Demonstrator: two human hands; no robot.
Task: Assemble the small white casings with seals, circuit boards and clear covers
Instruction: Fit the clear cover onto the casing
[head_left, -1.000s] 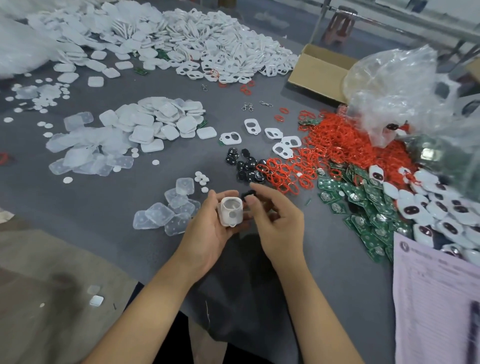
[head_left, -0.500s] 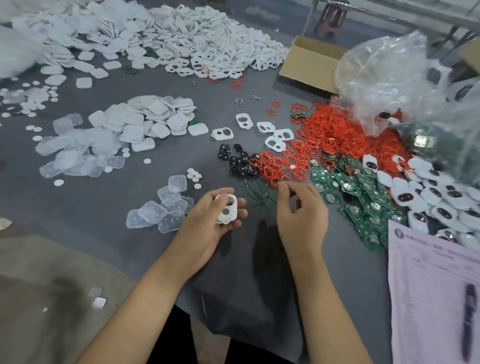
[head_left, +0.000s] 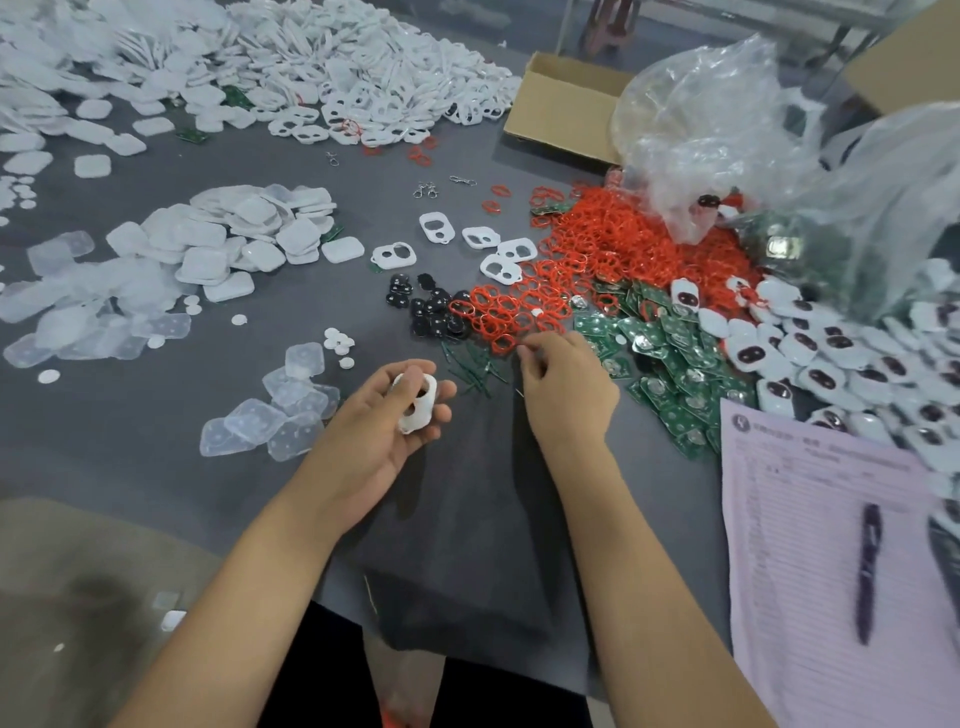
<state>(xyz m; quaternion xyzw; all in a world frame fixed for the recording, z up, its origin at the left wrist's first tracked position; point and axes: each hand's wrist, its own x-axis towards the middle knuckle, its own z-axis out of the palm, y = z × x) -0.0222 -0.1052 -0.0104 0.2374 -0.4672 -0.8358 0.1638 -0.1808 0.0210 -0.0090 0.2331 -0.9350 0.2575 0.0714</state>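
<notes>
Holding a white casing (head_left: 415, 402), left hand (head_left: 384, 423) — table edge near.

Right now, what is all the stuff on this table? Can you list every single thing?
white casing: one, white, in the left hand
red seals: big heap, red, right of centre
circuit boards: many, green, right of the right hand
clear covers: small pile, see-through, left of the left hand
black parts: small cluster, black, centre
white frames: five loose, white, above the black parts
plastic bags: clear, far right
cardboard box: one, brown, back
paper form: one, pink, bottom right
pen: one, dark, on the form
left hand: holds the casing
right hand: fingertips at the seals' edge
</notes>
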